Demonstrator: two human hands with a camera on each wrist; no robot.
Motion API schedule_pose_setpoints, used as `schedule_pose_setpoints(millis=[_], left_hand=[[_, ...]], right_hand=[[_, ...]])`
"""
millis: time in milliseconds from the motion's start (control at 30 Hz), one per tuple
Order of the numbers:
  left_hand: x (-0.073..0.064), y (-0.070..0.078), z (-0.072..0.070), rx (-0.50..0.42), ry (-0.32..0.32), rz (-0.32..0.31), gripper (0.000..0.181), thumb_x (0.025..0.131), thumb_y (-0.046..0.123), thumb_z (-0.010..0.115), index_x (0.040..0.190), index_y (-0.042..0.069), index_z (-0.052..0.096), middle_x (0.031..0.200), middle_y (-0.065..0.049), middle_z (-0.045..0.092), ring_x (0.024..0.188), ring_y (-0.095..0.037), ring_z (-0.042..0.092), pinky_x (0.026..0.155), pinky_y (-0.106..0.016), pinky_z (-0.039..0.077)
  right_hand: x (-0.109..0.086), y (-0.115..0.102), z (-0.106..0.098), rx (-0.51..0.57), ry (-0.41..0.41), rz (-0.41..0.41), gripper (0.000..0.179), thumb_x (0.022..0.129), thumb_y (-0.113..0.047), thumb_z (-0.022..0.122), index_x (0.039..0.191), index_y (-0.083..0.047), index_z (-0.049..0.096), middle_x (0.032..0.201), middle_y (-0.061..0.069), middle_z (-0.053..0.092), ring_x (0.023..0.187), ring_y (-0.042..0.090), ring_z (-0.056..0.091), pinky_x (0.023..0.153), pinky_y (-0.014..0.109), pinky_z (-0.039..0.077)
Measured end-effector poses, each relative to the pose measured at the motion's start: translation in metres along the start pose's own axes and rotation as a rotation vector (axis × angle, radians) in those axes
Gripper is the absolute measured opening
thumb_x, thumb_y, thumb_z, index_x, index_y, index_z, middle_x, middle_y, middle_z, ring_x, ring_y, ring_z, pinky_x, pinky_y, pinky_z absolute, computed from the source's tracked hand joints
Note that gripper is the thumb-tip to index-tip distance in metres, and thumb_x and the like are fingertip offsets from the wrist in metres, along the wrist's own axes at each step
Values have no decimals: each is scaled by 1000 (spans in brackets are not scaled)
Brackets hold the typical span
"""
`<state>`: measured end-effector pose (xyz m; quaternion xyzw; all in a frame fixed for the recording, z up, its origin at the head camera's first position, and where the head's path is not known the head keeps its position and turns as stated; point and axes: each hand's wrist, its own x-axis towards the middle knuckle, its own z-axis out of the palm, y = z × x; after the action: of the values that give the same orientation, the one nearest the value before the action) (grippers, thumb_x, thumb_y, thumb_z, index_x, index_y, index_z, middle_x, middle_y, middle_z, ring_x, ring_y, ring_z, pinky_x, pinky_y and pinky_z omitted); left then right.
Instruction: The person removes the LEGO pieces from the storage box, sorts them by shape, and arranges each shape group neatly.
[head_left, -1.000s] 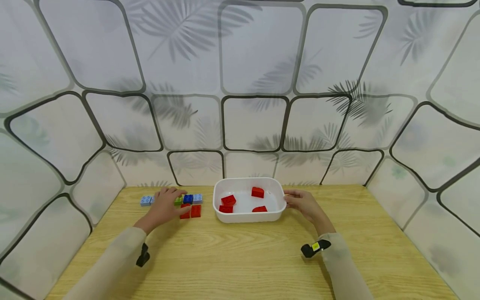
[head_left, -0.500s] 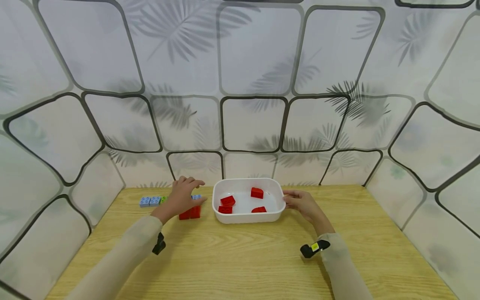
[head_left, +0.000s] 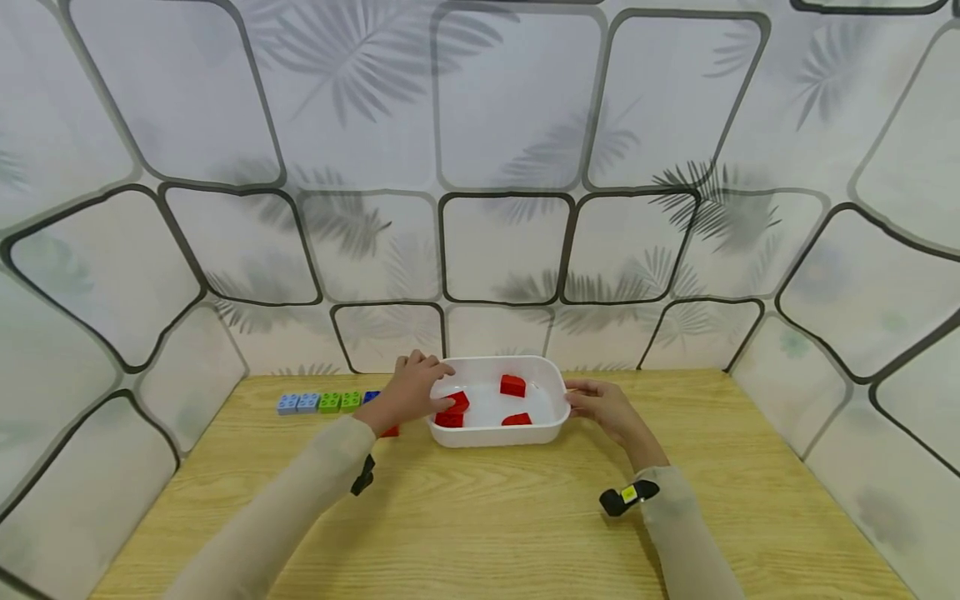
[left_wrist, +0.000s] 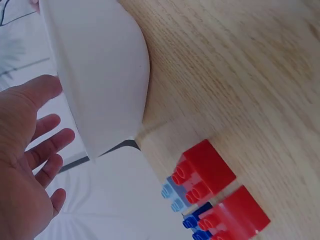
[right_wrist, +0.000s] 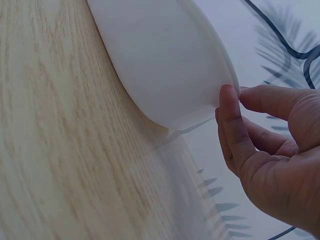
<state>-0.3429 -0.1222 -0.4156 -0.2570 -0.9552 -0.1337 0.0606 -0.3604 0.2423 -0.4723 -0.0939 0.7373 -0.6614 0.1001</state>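
Note:
A white plastic tray (head_left: 495, 438) stands on the table with several red toy bricks (head_left: 513, 385) inside. Over its left end reaches my left hand (head_left: 408, 389), fingers apart and loosely bent, holding nothing. In the left wrist view the left thumb (left_wrist: 47, 89) lies right at the tray's rim. My right hand (head_left: 609, 408) pinches the rim at the right end, with thumb and fingers on either side of the wall in the right wrist view. Two more red bricks (left_wrist: 205, 170) sit on the table left of the tray, largely hidden by the left hand in the head view.
Behind the loose red bricks runs a row of bricks: light blue (head_left: 288, 405), green (head_left: 330, 402) and dark blue (head_left: 371, 396), its right part covered by the left hand. A patterned cloth wall (head_left: 495, 250) borders the wooden table (head_left: 495, 525) at the back and sides.
My left hand has moved right, from above the row of bricks to the tray's left end, uncovering the green bricks. The right hand has kept its place on the rim.

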Motion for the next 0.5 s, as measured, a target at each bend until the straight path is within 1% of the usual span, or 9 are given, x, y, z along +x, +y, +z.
schedule_pose_setpoints(millis=[67,200,367,433,500], left_hand=[[4,4,2,18,-29,4,44,92,30,77,130,10,66,122,-10,66,106,-27,45,96,-54,33],[11,7,2,24,-62,15,41,91,23,78,128,10,68,121,-12,66,106,-28,45,94,-52,31],[17,8,1,17,-113,9,38,87,14,81,124,12,71,115,-13,66,105,-28,44,91,-50,29],[19,9,1,15,-134,2,39,86,12,82,123,13,71,114,-13,66,105,-28,44,92,-50,29],[20,8,1,17,-144,2,40,85,9,82,123,13,72,113,-12,66,105,-28,44,92,-50,29]], right_hand=[[0,0,0,1,1,2,48,101,-6,60,141,18,47,113,12,70,89,9,70,81,24,58],[1,-1,0,1,3,-7,48,101,-6,61,140,19,47,111,10,70,90,10,70,81,24,59],[2,0,-1,-4,18,0,46,101,-5,60,140,18,48,118,18,69,90,11,70,81,24,59],[2,1,-1,-5,21,5,46,101,-5,60,140,18,48,118,19,69,90,11,70,81,24,59],[2,1,0,1,27,10,45,101,-4,60,139,17,49,114,16,70,89,11,70,80,24,59]])
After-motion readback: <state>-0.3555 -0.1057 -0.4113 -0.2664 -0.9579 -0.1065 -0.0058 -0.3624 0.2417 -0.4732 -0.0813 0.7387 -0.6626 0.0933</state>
